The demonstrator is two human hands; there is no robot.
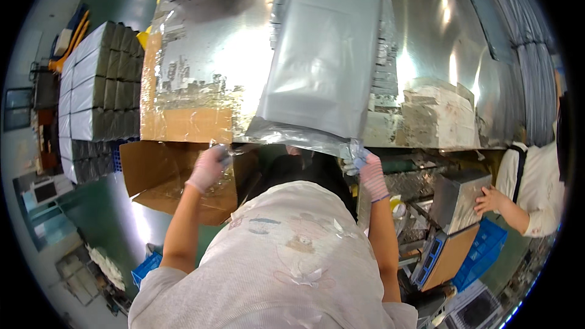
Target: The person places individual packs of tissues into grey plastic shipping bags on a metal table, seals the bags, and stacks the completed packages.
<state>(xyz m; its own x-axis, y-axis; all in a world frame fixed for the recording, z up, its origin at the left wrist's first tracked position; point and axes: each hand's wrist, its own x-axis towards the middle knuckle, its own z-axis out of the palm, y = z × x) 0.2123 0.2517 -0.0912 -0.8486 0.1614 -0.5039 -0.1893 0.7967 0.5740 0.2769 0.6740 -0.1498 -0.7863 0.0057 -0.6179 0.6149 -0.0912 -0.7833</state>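
Observation:
A large silver foil bag [326, 49] lies on the shiny metal table [213, 55], its open end at the near edge. My right hand [370, 173], in a light glove, grips that bag's near right corner. My left hand [208, 167], also gloved, holds crinkled clear plastic film [222, 152] at the table's edge, above an open cardboard box [164, 176]. A flat piece of cardboard wrapped in clear film [183, 94] lies on the table left of the bag.
Stacked grey wrapped packs [97, 85] stand at the left. A second person's hand [487, 200] rests on a silver-wrapped block [457, 198] at the right, above blue crates [484, 253]. Taped bundles [445, 116] sit at the table's right edge.

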